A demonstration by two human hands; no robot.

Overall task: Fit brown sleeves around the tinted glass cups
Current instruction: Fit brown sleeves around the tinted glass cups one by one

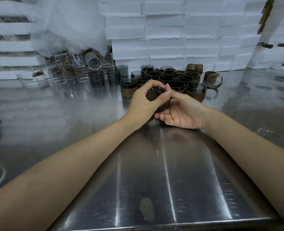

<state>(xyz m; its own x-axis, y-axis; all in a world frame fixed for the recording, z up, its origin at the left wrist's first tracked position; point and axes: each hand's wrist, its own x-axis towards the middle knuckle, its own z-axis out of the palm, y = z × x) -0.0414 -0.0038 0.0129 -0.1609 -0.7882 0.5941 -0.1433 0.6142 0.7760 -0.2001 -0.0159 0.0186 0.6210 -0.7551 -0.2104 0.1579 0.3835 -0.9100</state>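
Tinted cup (155, 96) tipped toward camera, gripped by left hand (143, 105), right hand (183, 114)

No text, label, brand or number can be read anywhere in the frame. Fine marks show on the wall of a clear glass (108, 59) left of centre in the upper half, but they are too small and blurred to make out.
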